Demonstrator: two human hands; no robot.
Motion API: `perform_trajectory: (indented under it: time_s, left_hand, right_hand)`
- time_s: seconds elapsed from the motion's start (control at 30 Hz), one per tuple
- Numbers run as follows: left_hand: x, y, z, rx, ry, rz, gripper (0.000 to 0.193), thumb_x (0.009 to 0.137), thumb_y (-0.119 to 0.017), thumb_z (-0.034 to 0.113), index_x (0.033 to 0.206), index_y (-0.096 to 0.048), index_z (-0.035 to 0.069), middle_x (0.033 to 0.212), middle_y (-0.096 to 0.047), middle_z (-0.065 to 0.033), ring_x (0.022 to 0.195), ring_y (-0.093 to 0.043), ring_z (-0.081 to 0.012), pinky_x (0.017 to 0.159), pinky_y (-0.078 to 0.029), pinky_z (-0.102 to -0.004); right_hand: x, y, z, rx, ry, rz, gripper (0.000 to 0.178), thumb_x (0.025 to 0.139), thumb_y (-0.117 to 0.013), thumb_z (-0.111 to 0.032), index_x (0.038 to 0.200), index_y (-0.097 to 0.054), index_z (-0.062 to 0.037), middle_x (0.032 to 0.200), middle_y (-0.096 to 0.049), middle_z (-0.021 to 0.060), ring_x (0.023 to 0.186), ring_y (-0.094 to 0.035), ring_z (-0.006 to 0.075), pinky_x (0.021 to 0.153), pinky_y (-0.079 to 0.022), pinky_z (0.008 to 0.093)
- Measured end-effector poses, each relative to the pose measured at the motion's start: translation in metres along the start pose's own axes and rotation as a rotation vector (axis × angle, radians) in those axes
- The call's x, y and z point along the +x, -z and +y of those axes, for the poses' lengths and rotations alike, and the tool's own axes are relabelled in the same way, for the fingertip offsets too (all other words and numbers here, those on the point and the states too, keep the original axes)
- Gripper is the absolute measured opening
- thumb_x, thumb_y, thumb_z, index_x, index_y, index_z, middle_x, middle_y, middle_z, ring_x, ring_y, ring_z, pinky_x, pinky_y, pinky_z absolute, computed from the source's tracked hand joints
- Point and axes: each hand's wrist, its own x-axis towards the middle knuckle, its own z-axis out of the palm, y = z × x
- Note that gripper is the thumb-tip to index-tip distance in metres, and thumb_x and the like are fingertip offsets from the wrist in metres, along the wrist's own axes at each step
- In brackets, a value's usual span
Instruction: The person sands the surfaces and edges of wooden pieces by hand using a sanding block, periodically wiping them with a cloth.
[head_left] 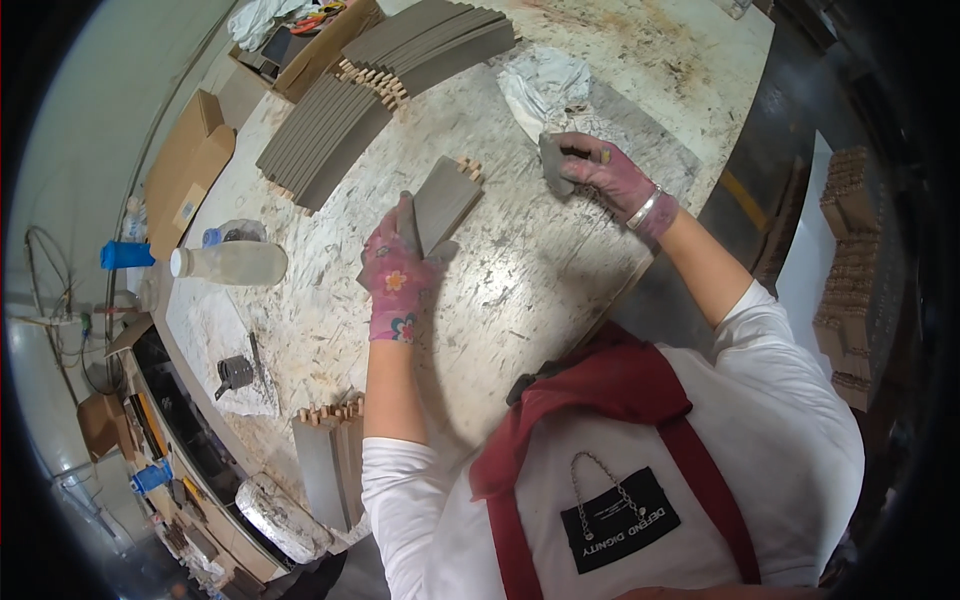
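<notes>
My left hand (397, 270), in a pink flowered glove with grey fingertips, is closed around the near end of a flat grey slab (446, 203). Small tan pegs stick out of the slab's far end, and it is tilted over the table. To the right, my right hand (612, 180), gloved in pink too, pinches a small dark grey piece (553, 166); whether this is a cloth or a pad I cannot tell. That piece is apart from the slab. Just beyond it lies a crumpled white cloth (545, 85).
Rows of similar slabs (335, 140) stand at the back left, near a cardboard box (300, 60). A cloudy plastic bottle (232, 263) lies on the left of the worktable (530, 300). More slabs (328, 465) stand by my left elbow. Stacked brown pieces (850, 270) are at the right.
</notes>
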Motion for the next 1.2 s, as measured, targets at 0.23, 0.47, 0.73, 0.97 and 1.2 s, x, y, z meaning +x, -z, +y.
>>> perform_trajectory:
  time_s: [0.23,0.47,0.73,0.97,1.2]
  left_hand:
    - [0.003,-0.005,0.015,-0.072,0.045,0.023,0.090,0.072,-0.085,0.034,0.148,-0.046,0.007,0.139,-0.056,-0.0141,0.125,-0.055,-0.0343,0.107,-0.043,-0.0450]
    - [0.000,-0.012,0.018,-0.081,0.095,0.048,0.096,0.075,-0.083,0.047,0.154,-0.040,0.015,0.137,-0.057,-0.0121,0.122,-0.057,-0.0323,0.106,-0.043,-0.0446]
    - [0.000,-0.014,0.016,-0.096,0.080,0.071,0.084,0.081,-0.077,0.046,0.149,-0.045,0.008,0.133,-0.058,-0.0145,0.121,-0.056,-0.0344,0.103,-0.044,-0.0457]
    - [0.002,-0.008,0.018,-0.102,0.118,0.009,0.083,0.083,-0.074,0.049,0.149,-0.045,0.009,0.133,-0.058,-0.0155,0.119,-0.058,-0.0349,0.102,-0.045,-0.0470]
    - [0.002,-0.007,0.023,-0.072,0.138,0.032,0.083,0.082,-0.076,0.049,0.149,-0.046,0.009,0.133,-0.058,-0.0151,0.120,-0.058,-0.0336,0.102,-0.046,-0.0469]
  right_hand:
    - [-0.001,0.016,-0.011,0.811,-0.130,-0.048,0.038,0.101,-0.060,-0.020,0.135,-0.056,-0.0056,0.116,-0.066,0.0123,0.098,-0.066,0.0288,0.080,-0.056,0.0477]
    - [0.009,0.007,-0.072,-0.537,0.235,0.207,0.068,0.083,-0.082,-0.036,0.139,-0.057,-0.0077,0.133,-0.059,0.0122,0.117,-0.060,0.0242,0.095,-0.055,0.0389]
    - [0.022,-0.059,-0.064,-0.812,0.064,0.007,0.066,0.092,-0.066,-0.054,0.139,-0.059,-0.0077,0.102,-0.072,0.0099,0.087,-0.068,0.0215,0.079,-0.055,0.0361]
    - [0.104,-0.089,-0.023,-1.148,0.102,-0.058,0.057,0.091,-0.064,-0.054,0.117,-0.067,-0.0035,0.105,-0.071,0.0223,0.100,-0.068,0.0377,0.091,-0.052,0.0420]
    - [0.088,-0.105,-0.020,-1.291,0.070,-0.017,0.051,0.089,-0.062,-0.051,0.104,-0.068,-0.0032,0.104,-0.070,0.0222,0.101,-0.067,0.0392,0.090,-0.052,0.0441]
